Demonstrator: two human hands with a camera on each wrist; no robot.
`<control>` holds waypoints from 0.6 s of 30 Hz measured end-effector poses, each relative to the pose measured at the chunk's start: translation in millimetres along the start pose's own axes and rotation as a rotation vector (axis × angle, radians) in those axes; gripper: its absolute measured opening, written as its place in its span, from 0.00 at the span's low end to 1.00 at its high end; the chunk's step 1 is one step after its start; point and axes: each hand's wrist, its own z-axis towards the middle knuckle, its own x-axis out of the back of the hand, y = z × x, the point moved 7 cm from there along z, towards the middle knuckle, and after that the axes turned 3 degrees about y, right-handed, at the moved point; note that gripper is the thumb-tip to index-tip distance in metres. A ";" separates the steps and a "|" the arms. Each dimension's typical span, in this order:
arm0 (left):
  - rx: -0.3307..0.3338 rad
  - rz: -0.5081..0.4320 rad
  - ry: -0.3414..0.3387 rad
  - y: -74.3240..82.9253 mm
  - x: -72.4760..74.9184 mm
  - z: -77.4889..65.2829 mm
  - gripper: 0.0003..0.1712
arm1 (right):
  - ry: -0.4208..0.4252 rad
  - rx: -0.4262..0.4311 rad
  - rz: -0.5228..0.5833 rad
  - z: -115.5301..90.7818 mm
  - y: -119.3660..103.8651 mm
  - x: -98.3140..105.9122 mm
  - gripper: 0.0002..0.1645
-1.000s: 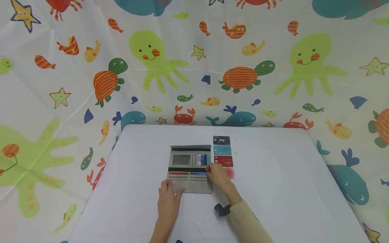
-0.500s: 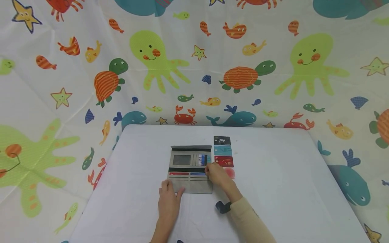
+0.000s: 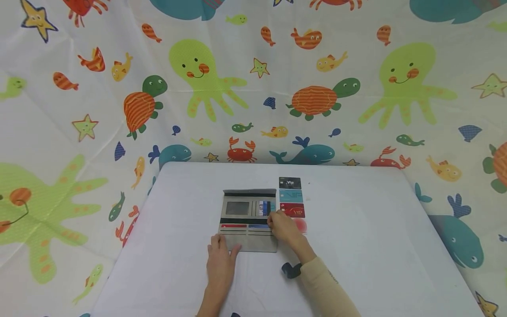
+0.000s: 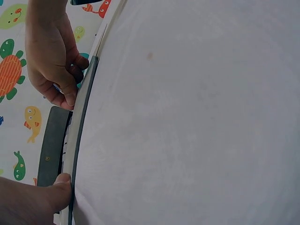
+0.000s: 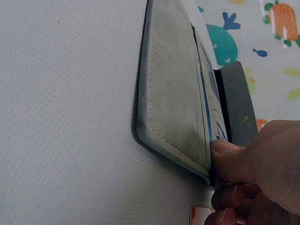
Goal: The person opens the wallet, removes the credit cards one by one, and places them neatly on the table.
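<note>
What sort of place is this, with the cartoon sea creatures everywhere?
Probably an indoor recording spot, though the room itself is out of view. A creased, sea-animal-print backdrop stands behind a white-covered table, with an open wallet and a neat column of cards.

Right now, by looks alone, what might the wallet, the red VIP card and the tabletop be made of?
Wallet: probably leather or imitation leather, grey and fairly matt, with a stitched edge.
Red VIP card: likely plastic, being flat and printed; its finish is unclear.
Tabletop: matt white, perhaps cloth-covered, since a fine weave-like texture shows.
</note>
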 end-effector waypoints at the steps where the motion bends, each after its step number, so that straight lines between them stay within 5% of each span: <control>1: -0.001 0.002 0.000 0.6 0.5 -0.2 0.40 | 0.003 0.002 -0.006 0.3 0.1 -0.5 0.05; 8: -0.002 0.002 -0.003 2.9 2.0 -0.5 0.40 | 0.056 0.002 -0.079 2.6 1.0 2.4 0.07; 18: -0.009 0.007 0.008 1.3 1.0 0.6 0.40 | 0.012 -0.028 -0.009 2.3 3.4 2.7 0.07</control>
